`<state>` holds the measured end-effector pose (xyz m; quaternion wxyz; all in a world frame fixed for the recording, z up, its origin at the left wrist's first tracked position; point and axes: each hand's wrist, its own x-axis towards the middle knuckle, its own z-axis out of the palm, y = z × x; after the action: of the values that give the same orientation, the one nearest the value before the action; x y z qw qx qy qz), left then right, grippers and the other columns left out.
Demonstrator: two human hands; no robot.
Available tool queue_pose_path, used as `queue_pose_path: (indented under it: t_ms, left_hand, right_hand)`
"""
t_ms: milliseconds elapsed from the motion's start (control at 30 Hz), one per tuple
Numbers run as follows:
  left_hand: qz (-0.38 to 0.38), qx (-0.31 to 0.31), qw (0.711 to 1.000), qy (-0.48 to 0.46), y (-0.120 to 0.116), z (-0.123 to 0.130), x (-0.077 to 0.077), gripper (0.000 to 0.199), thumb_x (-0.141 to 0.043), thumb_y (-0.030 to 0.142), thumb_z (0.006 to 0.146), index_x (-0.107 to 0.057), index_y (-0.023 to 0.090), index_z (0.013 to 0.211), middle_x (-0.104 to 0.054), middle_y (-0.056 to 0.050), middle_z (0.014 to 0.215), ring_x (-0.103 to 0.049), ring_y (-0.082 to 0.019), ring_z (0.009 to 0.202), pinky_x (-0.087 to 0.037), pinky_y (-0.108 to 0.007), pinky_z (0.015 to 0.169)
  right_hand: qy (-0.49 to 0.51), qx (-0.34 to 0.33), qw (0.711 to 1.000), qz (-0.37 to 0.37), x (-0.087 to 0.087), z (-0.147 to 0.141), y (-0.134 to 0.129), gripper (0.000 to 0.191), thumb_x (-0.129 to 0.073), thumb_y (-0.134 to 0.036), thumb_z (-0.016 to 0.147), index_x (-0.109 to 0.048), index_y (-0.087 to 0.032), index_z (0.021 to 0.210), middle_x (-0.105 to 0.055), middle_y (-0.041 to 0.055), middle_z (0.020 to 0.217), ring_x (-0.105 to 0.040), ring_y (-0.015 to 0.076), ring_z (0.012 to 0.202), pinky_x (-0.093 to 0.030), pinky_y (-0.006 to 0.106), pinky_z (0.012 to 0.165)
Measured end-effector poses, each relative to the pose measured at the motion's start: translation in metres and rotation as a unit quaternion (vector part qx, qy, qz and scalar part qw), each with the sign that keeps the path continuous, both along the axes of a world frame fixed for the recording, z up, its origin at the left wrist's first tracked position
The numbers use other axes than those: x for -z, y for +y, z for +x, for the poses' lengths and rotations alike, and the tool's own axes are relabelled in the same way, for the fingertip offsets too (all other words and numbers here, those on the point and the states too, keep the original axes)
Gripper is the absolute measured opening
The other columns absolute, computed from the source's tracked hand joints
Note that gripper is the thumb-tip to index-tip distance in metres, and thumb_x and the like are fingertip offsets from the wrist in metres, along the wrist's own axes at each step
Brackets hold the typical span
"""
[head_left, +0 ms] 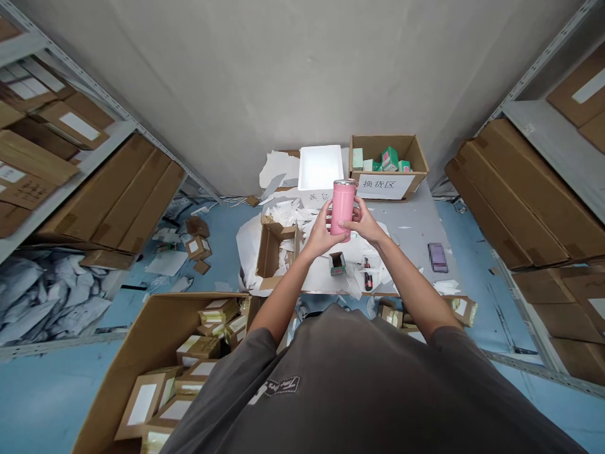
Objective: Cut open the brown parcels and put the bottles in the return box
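Grey wall spans the top of the frame behind a cluttered table. At centre, the left hand and right hand wrap a pink tumbler from opposite sides, seemingly to steady it upright. A white box and labelled carton limit room toward the upper edge; more table surface shows right of centre.

Noted from within the room: one view, taken at the wearer's head, facing forward and down. It looks over the dark grey fabric T-shirt at the near edge to the bare left hand and bare right hand, about mid-view. Coverage is wide: the flat pale grey table below, grey metal shelving left and right, the plain grey wall far.
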<state>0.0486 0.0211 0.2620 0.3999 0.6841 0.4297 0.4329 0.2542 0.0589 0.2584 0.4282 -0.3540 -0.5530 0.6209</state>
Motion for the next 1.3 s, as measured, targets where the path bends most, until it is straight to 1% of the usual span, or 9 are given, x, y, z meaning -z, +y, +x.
queue_pose_path:
  t_ms: [133,300,500,700,833,900,1033,1200,1300]
  left_hand:
    - [-0.01,0.018,1.0,-0.009,-0.001,0.005,-0.005,0.123,-0.093,0.047,0.08,-0.02,0.036,0.177,-0.051,-0.017,0.159,-0.064,-0.033,0.128,-0.062,-0.049,0.1]
    - [-0.01,-0.009,1.0,-0.003,-0.001,0.006,-0.008,0.135,-0.1,0.047,0.073,-0.017,0.036,0.179,-0.049,-0.018,0.162,-0.063,-0.035,0.128,-0.062,-0.051,0.101]
    - [-0.063,0.053,0.995,-0.048,0.001,0.0,-0.007,0.137,-0.096,0.052,0.077,-0.005,0.041,0.179,-0.053,-0.017,0.159,-0.067,-0.034,0.126,-0.064,-0.049,0.097]
    - [-0.03,0.011,0.999,-0.011,-0.002,0.009,-0.003,0.146,-0.1,0.049,0.072,-0.003,0.036,0.18,-0.044,-0.019,0.167,-0.062,-0.037,0.134,-0.06,-0.053,0.107]
    - [-0.034,0.053,0.997,-0.034,0.0,0.007,-0.003,0.141,-0.097,0.047,0.077,0.0,0.038,0.18,-0.048,-0.017,0.165,-0.066,-0.034,0.131,-0.061,-0.048,0.103]
    - [-0.025,0.044,0.999,-0.016,0.0,0.005,-0.003,0.138,-0.096,0.045,0.077,-0.005,0.037,0.18,-0.049,-0.017,0.164,-0.064,-0.034,0.134,-0.061,-0.047,0.104]
    - [-0.013,-0.01,1.0,0.02,-0.001,0.006,-0.003,0.135,-0.096,0.04,0.075,-0.011,0.033,0.18,-0.053,-0.017,0.159,-0.064,-0.033,0.128,-0.061,-0.046,0.102]
    - [-0.04,0.053,0.997,-0.025,-0.003,0.011,-0.005,0.136,-0.092,0.043,0.082,0.002,0.035,0.18,-0.054,-0.018,0.16,-0.067,-0.032,0.127,-0.063,-0.046,0.099]
    - [-0.025,0.039,0.999,-0.009,-0.005,0.014,-0.005,0.141,-0.096,0.046,0.077,-0.001,0.035,0.18,-0.045,-0.019,0.168,-0.064,-0.036,0.135,-0.062,-0.048,0.103]
  right_hand:
    - [-0.003,-0.026,1.0,-0.012,-0.005,0.004,-0.005,0.121,-0.099,-0.059,0.068,-0.032,-0.042,0.167,-0.069,0.0102,0.143,-0.072,0.0366,0.125,-0.066,0.058,0.097]
    - [-0.027,0.041,0.999,-0.003,-0.004,0.004,-0.012,0.131,-0.1,-0.061,0.065,-0.026,-0.041,0.171,-0.066,0.0123,0.146,-0.072,0.0373,0.123,-0.065,0.058,0.1]
    - [-0.031,-0.034,0.999,-0.023,-0.006,0.008,-0.011,0.119,-0.095,-0.058,0.07,-0.031,-0.041,0.169,-0.07,0.0099,0.139,-0.073,0.0342,0.117,-0.065,0.058,0.099]
    - [-0.055,0.045,0.997,-0.005,-0.001,0.001,-0.013,0.121,-0.095,-0.056,0.07,-0.03,-0.038,0.17,-0.068,0.0115,0.141,-0.072,0.0349,0.117,-0.065,0.057,0.099]
    - [-0.046,0.0,0.999,-0.011,-0.001,0.002,-0.016,0.122,-0.093,-0.054,0.071,-0.027,-0.04,0.172,-0.068,0.0112,0.141,-0.074,0.0333,0.112,-0.066,0.056,0.097]
    - [-0.042,-0.007,0.999,-0.016,0.0,0.003,-0.018,0.123,-0.093,-0.052,0.071,-0.024,-0.041,0.173,-0.067,0.0113,0.142,-0.075,0.0332,0.11,-0.067,0.057,0.095]
    - [-0.048,0.027,0.998,-0.009,0.002,0.002,-0.023,0.127,-0.093,-0.05,0.071,-0.02,-0.04,0.174,-0.063,0.013,0.148,-0.072,0.0368,0.119,-0.065,0.059,0.099]
    - [-0.032,0.008,0.999,-0.001,-0.001,0.003,-0.023,0.119,-0.093,-0.054,0.072,-0.028,-0.041,0.171,-0.062,0.0117,0.151,-0.068,0.0369,0.128,-0.061,0.061,0.107]
    - [-0.033,0.04,0.999,-0.003,-0.002,0.003,-0.023,0.117,-0.092,-0.056,0.073,-0.028,-0.04,0.17,-0.063,0.012,0.149,-0.068,0.0367,0.127,-0.062,0.061,0.106]
